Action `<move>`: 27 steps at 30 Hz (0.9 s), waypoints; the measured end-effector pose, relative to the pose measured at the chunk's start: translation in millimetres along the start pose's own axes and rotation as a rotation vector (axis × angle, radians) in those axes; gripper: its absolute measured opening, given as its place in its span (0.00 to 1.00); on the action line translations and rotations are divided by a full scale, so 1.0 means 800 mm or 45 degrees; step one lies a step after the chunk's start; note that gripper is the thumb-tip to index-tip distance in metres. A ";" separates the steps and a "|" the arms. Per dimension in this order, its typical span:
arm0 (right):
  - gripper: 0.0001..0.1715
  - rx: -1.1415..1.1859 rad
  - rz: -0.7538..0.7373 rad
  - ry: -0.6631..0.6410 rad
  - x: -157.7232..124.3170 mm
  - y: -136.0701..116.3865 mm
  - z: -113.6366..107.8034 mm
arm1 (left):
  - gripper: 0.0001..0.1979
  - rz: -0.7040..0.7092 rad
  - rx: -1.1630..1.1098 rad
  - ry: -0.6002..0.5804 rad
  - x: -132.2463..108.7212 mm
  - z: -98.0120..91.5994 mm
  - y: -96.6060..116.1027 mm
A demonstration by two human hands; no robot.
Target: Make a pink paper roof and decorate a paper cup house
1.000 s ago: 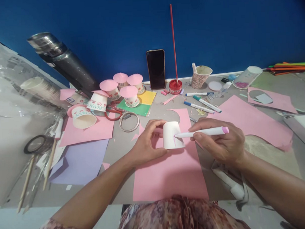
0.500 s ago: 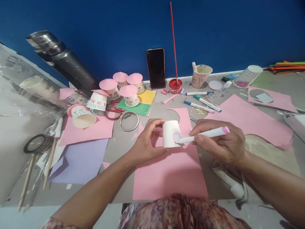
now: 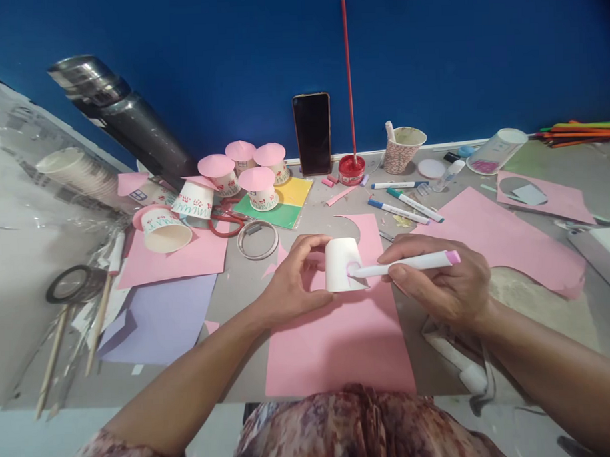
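Observation:
A plain white paper cup [image 3: 339, 264] stands upside down above the pink paper sheet [image 3: 339, 347]. My left hand [image 3: 299, 279] grips it from the left, with thumb and fingers around its side. In my right hand [image 3: 444, 280] is a white felt-tip marker [image 3: 411, 263] with a pink end, held in a writing grip. Its tip touches the cup's right side, where a small pink-purple arched outline shows. Several decorated cups with pink cone tops, such as this one [image 3: 262, 196], sit at the back left.
Behind the cup stand a phone [image 3: 312, 135] and a red pot [image 3: 352, 170] with an upright stick. Several markers [image 3: 398, 212] lie back right. Red scissors [image 3: 227, 221], a tape roll [image 3: 258, 241], lilac paper [image 3: 161, 320] and a dark flask [image 3: 131, 121] are on the left.
The marker tip has shifted slightly along the outline on the cup, to the left and up. My left hand still holds the cup in the same place.

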State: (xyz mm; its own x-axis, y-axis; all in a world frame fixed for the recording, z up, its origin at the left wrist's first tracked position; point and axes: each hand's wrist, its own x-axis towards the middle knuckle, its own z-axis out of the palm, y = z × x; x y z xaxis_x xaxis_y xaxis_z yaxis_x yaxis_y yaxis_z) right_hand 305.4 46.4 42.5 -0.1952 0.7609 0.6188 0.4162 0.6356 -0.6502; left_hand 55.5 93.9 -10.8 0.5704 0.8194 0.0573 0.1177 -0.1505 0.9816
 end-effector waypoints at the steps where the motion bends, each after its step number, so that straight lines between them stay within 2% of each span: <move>1: 0.09 -0.007 0.004 -0.008 0.000 0.000 0.000 | 0.38 -0.002 0.000 0.000 0.000 0.000 0.000; 9: 0.08 0.071 -0.037 -0.093 0.002 0.000 -0.003 | 0.38 0.004 0.007 0.001 0.000 0.000 -0.002; 17: 0.08 0.030 0.014 -0.060 0.003 -0.001 -0.002 | 0.38 0.002 0.016 -0.002 0.000 -0.001 0.000; 23: 0.07 0.104 -0.007 -0.092 0.002 -0.001 -0.002 | 0.38 0.032 -0.020 0.012 0.001 0.000 -0.004; 27: 0.06 0.028 0.093 0.031 -0.001 0.002 -0.004 | 0.37 0.037 -0.098 0.014 0.002 0.001 -0.005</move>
State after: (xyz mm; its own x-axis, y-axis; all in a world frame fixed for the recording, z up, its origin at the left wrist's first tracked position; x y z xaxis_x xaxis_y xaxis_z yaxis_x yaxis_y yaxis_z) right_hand 308.9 46.5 42.1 -0.1434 0.8023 0.5794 0.4092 0.5812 -0.7034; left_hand 56.9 95.1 -14.5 0.5639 0.8212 0.0877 0.0382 -0.1320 0.9905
